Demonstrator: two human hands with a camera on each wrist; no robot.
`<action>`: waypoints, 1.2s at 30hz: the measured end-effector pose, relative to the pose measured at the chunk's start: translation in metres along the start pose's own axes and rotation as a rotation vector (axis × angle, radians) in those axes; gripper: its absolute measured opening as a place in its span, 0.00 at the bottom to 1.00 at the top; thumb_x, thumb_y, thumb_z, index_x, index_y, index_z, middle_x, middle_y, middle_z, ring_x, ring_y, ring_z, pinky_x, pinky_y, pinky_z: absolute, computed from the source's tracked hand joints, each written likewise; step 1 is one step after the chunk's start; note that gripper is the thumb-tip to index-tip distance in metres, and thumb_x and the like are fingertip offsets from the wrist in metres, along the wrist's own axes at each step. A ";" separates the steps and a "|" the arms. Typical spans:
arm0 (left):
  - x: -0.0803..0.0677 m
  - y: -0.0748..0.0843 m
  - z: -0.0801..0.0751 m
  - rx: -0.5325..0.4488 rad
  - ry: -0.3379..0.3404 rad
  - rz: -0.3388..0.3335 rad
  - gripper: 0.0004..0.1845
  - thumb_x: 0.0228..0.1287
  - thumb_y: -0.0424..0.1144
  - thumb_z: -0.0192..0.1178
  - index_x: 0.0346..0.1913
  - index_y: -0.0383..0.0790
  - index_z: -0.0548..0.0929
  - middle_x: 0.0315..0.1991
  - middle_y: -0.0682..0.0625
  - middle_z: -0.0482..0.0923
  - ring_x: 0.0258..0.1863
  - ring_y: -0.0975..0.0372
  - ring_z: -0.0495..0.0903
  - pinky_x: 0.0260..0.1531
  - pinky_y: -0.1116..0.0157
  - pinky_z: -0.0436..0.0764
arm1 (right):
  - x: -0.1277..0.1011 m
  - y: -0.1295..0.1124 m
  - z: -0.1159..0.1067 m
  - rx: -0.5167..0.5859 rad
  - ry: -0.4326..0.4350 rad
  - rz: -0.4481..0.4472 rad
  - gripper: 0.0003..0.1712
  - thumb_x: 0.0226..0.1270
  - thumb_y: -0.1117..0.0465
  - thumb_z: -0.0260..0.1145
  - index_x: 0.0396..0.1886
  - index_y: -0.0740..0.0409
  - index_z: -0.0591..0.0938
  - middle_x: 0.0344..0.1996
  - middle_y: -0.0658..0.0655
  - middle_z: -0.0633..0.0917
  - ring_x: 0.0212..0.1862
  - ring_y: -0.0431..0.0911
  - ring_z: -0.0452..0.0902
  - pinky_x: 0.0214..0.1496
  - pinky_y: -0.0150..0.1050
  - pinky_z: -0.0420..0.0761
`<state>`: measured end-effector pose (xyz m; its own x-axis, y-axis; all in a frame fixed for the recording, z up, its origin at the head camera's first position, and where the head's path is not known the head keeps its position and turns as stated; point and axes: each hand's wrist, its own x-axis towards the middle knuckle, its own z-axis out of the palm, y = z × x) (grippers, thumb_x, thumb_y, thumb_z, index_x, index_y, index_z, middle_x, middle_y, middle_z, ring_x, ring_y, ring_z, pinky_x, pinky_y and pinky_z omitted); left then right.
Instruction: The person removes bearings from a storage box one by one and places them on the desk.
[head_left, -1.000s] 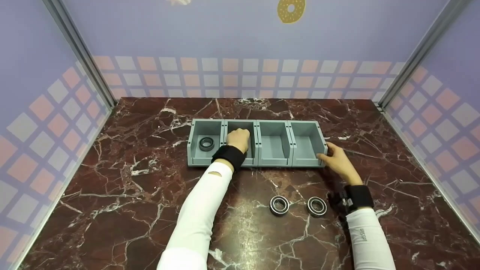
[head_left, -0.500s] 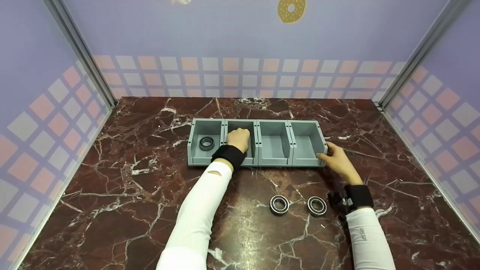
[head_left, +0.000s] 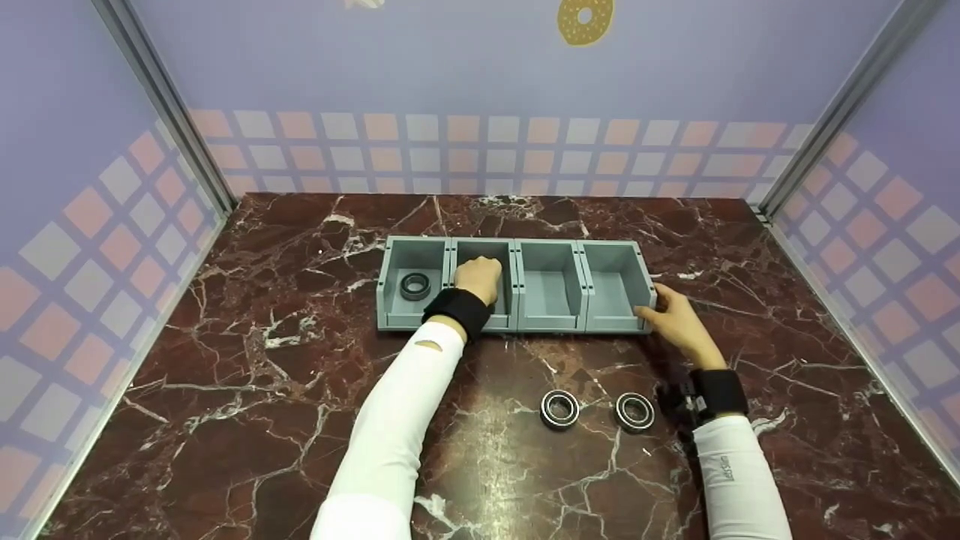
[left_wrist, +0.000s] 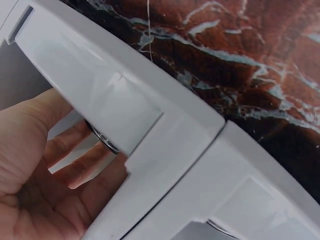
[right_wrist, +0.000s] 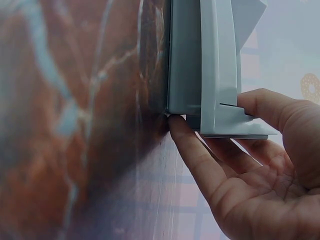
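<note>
A row of joined grey storage bins (head_left: 551, 324) stands on the marble-patterned table. My left hand (head_left: 478, 279) reaches down into the second bin from the left. In the left wrist view, its curled fingers hold a ball bearing (left_wrist: 104, 140), mostly hidden behind the bin's front wall. With the thumb inside the rightmost bin and the fingers along its outer side, my right hand (head_left: 675, 321) grips the row's right end wall; the right wrist view shows this hand (right_wrist: 260, 175) around the bin's corner. Another bearing (head_left: 415, 286) lies flat in the leftmost bin.
Two more bearings, one (head_left: 559, 409) left of the other (head_left: 634, 412), lie on the table in front of the bins, between the forearms. Patterned panels (head_left: 495, 75) enclose the table at the back and both sides, with metal posts at the corners.
</note>
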<state>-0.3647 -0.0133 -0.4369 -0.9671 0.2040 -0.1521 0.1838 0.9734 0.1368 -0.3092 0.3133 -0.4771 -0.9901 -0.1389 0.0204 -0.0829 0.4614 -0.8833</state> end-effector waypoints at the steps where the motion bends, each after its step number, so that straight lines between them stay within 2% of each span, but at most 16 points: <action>1: 0.000 0.000 -0.001 -0.002 -0.002 0.000 0.15 0.66 0.34 0.68 0.55 0.37 0.87 0.59 0.39 0.85 0.57 0.44 0.85 0.55 0.48 0.87 | 0.000 0.000 0.000 0.003 0.001 -0.004 0.32 0.73 0.70 0.60 0.73 0.79 0.64 0.64 0.81 0.75 0.42 0.24 0.74 0.44 0.19 0.76; 16: -0.007 0.001 -0.008 0.018 0.021 0.044 0.13 0.67 0.31 0.64 0.53 0.35 0.87 0.58 0.37 0.86 0.56 0.44 0.86 0.55 0.48 0.87 | 0.001 0.002 0.000 0.009 0.003 0.000 0.32 0.74 0.70 0.60 0.73 0.78 0.64 0.65 0.80 0.75 0.43 0.24 0.74 0.45 0.18 0.76; 36: -0.018 -0.002 -0.018 0.027 0.034 0.083 0.14 0.66 0.32 0.66 0.53 0.34 0.86 0.57 0.37 0.86 0.56 0.43 0.86 0.56 0.47 0.86 | 0.001 0.000 0.001 0.013 0.004 0.010 0.33 0.74 0.70 0.60 0.73 0.78 0.64 0.64 0.81 0.75 0.42 0.25 0.75 0.44 0.19 0.78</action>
<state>-0.3503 -0.0205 -0.4171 -0.9535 0.2813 -0.1080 0.2683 0.9557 0.1208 -0.3101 0.3125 -0.4780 -0.9913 -0.1309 0.0138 -0.0720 0.4511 -0.8896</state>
